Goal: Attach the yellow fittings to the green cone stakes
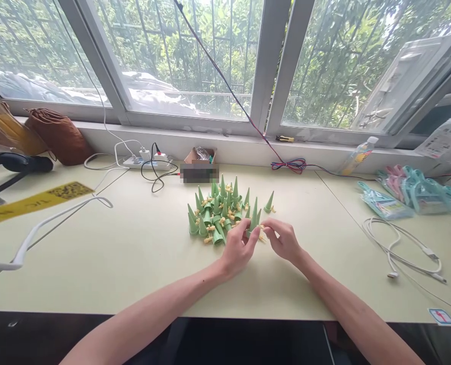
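A pile of several small green cones point(220, 210) with little yellow fittings lies in the middle of the pale table point(134, 253). My left hand point(237, 250) is closed around one green cone point(253, 219) at the pile's near edge. My right hand point(283, 239) meets it from the right, fingers pinched on a small yellow piece point(264, 229) beside that cone. Both forearms reach in from the bottom of the head view.
A power strip point(148, 161) with cables and a small cardboard box point(200, 155) sit by the window ledge. A white cable point(400, 251) and blue-pink packets point(415, 190) lie right. A brown bag point(60, 134) and yellow tape point(31, 203) are left.
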Demonstrator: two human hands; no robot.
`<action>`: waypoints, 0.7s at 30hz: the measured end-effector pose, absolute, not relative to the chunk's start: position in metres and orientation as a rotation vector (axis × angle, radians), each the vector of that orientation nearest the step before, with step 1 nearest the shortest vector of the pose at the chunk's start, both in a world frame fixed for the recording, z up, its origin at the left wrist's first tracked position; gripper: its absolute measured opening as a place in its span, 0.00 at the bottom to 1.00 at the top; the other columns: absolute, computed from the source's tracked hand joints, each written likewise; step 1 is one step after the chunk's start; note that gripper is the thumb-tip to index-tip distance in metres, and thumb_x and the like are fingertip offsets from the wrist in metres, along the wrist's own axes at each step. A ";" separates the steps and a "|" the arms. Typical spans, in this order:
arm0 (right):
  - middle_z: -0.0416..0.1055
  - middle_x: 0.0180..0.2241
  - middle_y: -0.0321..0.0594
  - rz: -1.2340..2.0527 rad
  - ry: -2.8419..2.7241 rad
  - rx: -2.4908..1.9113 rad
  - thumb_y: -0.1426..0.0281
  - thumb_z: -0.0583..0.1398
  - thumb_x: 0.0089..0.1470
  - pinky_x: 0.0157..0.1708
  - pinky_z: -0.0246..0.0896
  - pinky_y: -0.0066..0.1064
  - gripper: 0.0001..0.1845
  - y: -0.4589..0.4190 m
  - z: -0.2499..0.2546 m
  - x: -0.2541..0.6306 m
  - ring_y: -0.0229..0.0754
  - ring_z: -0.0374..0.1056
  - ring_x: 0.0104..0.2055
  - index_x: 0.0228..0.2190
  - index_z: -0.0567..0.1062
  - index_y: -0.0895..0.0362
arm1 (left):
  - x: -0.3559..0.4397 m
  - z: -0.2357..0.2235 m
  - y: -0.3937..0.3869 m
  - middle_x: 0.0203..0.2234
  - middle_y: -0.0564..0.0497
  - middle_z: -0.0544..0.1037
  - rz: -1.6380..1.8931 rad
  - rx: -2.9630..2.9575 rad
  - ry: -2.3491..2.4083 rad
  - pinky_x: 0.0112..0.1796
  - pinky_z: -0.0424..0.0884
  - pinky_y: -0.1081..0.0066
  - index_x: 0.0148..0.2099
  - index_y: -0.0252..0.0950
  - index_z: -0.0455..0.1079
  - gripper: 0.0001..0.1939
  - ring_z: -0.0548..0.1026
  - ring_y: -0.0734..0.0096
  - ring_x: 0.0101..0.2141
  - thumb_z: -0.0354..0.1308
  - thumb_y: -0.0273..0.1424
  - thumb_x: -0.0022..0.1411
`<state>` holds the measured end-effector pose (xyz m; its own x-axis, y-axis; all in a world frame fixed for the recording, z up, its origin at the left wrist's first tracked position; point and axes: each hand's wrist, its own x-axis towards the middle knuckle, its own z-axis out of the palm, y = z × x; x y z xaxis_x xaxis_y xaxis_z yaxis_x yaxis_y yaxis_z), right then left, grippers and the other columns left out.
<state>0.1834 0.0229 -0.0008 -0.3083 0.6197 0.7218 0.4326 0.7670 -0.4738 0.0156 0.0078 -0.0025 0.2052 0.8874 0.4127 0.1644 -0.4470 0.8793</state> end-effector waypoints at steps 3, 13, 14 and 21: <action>0.59 0.19 0.33 0.262 -1.945 -0.822 0.67 0.48 0.68 0.21 0.50 0.26 0.18 0.024 -0.002 0.184 0.34 0.53 0.20 0.26 0.66 0.55 | 0.016 -0.005 0.007 0.24 0.58 0.59 1.281 1.846 0.949 0.20 0.60 0.80 0.35 0.36 0.59 0.11 0.62 0.82 0.20 0.52 0.37 0.68; 0.54 0.16 0.31 0.300 -1.949 -0.903 0.67 0.47 0.68 0.19 0.46 0.26 0.23 0.027 -0.009 0.185 0.33 0.48 0.17 0.19 0.57 0.55 | 0.015 -0.009 0.009 0.31 0.50 0.69 1.299 2.091 0.807 0.23 0.68 0.80 0.48 0.37 0.68 0.09 0.67 0.75 0.29 0.50 0.31 0.69; 0.54 0.16 0.31 0.319 -1.950 -0.910 0.67 0.47 0.67 0.19 0.46 0.26 0.24 0.027 -0.009 0.185 0.32 0.48 0.17 0.18 0.57 0.55 | 0.014 -0.009 0.010 0.32 0.49 0.69 1.280 2.105 0.792 0.23 0.68 0.79 0.48 0.37 0.68 0.09 0.67 0.75 0.29 0.50 0.31 0.69; 0.51 0.15 0.30 0.387 -1.946 -0.944 0.66 0.48 0.67 0.19 0.44 0.27 0.26 0.027 -0.007 0.184 0.32 0.45 0.18 0.16 0.55 0.55 | 0.014 -0.009 0.009 0.33 0.49 0.70 1.226 2.177 0.790 0.27 0.67 0.76 0.47 0.37 0.66 0.08 0.67 0.74 0.30 0.47 0.29 0.70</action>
